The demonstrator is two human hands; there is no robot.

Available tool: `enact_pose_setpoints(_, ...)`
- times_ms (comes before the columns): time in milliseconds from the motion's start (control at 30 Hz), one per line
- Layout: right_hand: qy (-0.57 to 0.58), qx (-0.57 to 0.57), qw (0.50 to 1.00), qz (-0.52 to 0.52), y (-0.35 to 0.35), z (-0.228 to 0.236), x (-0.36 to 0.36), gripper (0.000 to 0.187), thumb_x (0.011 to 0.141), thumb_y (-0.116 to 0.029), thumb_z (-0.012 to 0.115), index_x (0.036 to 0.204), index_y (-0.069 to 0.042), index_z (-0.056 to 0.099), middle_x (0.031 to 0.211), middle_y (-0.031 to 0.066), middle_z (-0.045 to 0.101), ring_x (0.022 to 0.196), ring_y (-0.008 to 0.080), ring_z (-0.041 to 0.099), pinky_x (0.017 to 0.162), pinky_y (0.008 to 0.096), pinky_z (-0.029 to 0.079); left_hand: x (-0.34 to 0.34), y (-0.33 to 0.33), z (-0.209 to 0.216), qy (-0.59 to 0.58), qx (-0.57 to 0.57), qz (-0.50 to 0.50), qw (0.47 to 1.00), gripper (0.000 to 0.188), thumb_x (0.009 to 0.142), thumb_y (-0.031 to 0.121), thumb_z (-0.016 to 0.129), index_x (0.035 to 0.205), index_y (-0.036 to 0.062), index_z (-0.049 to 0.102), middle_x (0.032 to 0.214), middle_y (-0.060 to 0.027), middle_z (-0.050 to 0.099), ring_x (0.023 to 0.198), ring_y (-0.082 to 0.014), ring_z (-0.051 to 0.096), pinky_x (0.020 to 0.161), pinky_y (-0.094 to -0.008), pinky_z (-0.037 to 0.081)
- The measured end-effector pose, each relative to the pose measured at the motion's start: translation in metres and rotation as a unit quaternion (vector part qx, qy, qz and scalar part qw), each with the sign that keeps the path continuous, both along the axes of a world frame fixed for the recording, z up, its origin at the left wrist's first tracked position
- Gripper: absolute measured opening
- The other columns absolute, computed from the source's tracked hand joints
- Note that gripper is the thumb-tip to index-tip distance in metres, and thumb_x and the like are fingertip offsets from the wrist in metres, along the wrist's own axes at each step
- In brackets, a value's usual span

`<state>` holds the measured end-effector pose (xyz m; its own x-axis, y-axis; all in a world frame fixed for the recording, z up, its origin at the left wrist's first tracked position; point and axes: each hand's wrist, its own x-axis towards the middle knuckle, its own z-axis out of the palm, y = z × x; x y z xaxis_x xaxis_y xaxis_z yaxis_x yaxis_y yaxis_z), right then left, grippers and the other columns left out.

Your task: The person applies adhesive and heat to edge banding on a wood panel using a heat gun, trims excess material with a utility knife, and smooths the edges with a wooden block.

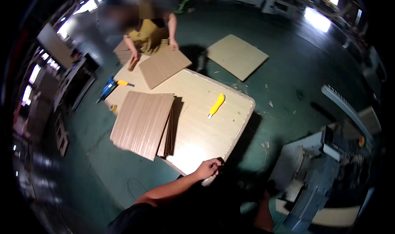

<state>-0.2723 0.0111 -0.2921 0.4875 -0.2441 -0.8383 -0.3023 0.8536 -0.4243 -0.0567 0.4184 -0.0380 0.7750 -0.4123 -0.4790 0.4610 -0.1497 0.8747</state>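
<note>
Shadow swallows the right grip (269,188), its hold impossible to tell, and obscures the details of a small, dark object (221,161) at the near edge of the bench (195,135). The left grip (209,169) is curled closed around it, the object protruding past the fingers. A yellow knife (217,105) and stacked brown panels (144,123) lie farther up, apart from both.

A woodworking workshop: ahead and left of the left hand (208,169), brown wood-grain panels (142,121) lie stacked on a pale wooden table (197,129); straight ahead, a yellow-handled cutter (217,104); rightward, a grey metal machine (310,193) on scrap-strewn green flooring (288,90).
</note>
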Motion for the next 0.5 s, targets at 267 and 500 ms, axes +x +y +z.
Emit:
enact_pose_setpoints(267, 0.013, -0.189, 0.954, 0.233, -0.142, -0.061, 0.099, 0.035, 0.087, -0.022, 0.07, 0.119, -0.011, 0.06, 0.106, 0.0105, 0.065, 0.084, 0.0274, 0.065, 0.07, 0.0483, 0.053, 0.013, -0.08, -0.005, -0.027, 0.061, 0.19, 0.979, 0.014, 0.103, 0.003, 0.048, 0.108, 0.0012, 0.061, 0.081, -0.0121, 0.071, 0.066, -0.0173, 0.07, 0.06, -0.0305, 0.056)
enact_pose_setpoints(500, -0.045, -0.037, 0.957, 0.285, -0.169, 0.117, 0.232, 0.028, 0.087, -0.013, 0.067, 0.114, -0.017, 0.058, 0.101, 0.0051, 0.064, 0.085, 0.0268, 0.067, 0.067, 0.0449, 0.05, -0.01, -0.099, -0.004, 0.017, -0.003, 0.295, 0.955, 0.021, 0.105, 0.013, 0.05, 0.095, 0.0001, 0.063, 0.086, -0.0145, 0.072, 0.075, -0.0239, 0.073, 0.068, -0.036, 0.06)
